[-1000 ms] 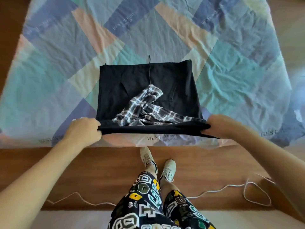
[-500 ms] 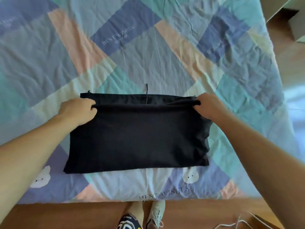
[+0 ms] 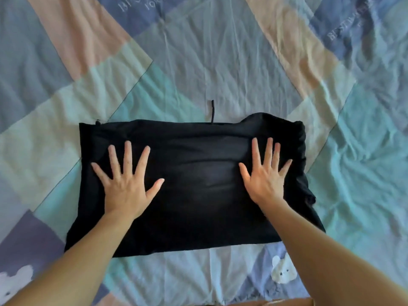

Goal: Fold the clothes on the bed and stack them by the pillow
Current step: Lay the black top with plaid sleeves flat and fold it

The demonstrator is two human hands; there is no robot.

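The folded black garment [image 3: 194, 186] lies flat at the centre of the bed [image 3: 220, 62], on its patchwork sheet. A thin black cord [image 3: 212, 111] pokes out from its far edge toward 12 o'clock. The left hand [image 3: 125, 186] presses palm-down at 9 o'clock on the cloth, fingers spread straight; the right hand [image 3: 265, 180] does likewise at 3 o'clock. Neither grips anything.
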